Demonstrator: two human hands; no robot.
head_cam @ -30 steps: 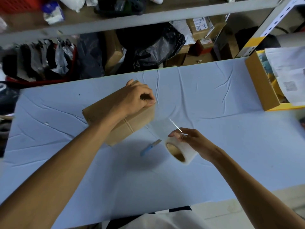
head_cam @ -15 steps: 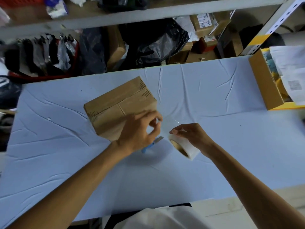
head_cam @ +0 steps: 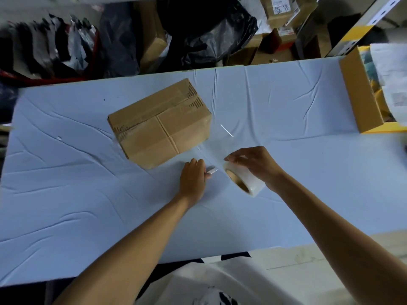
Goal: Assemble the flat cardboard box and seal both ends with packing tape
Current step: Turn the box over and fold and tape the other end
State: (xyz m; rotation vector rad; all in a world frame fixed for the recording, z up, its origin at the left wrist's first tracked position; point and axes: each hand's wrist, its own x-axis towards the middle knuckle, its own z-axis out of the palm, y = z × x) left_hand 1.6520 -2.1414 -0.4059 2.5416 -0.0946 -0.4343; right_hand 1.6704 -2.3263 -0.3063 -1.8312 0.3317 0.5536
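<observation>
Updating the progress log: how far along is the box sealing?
Done: the cardboard box is folded up and looks taped along its top seam. In hand: the right hand holds the tape roll, a strip running uncut from the box; the left hand grips the cutter. Left: cut the strip, press it down. The underside is hidden, so the other end is unconfirmed.

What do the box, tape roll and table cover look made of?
The box: brown cardboard, matte, creased flap seams. The tape roll: translucent glossy plastic film on a brown, likely card, core. The table cover: pale blue, matte, wrinkled; cloth or thin sheet, cannot tell.
</observation>
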